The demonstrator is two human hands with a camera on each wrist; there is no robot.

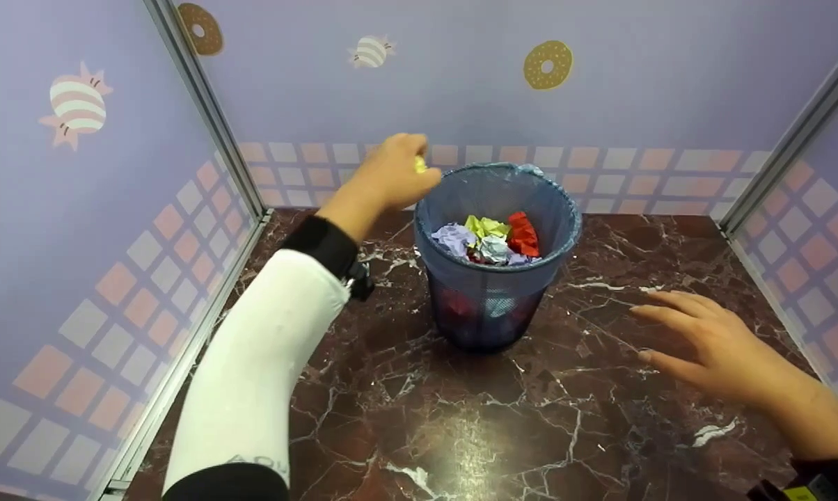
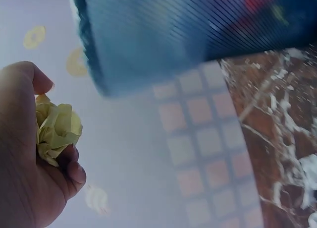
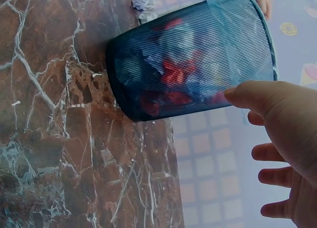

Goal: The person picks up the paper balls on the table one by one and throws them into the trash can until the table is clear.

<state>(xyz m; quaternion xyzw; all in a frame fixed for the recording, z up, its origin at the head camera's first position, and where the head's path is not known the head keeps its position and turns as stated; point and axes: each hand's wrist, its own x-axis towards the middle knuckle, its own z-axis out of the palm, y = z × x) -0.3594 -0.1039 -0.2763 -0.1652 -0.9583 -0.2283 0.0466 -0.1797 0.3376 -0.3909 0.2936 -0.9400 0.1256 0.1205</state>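
Note:
A dark mesh wastebasket with a translucent blue liner stands upright on the table, part filled with crumpled paper. Inside it I see a red paper ball, a yellow one, a purple one and a pale one. My left hand is raised beside the far left of the rim, its fingers curled round a crumpled yellow paper ball. To the right of the basket, my right hand hovers over the table with fingers spread and nothing held.
The dark red marbled table meets patterned panels at the back and both sides. In the right wrist view, a crumpled purple and white paper lies on the tabletop beyond the basket.

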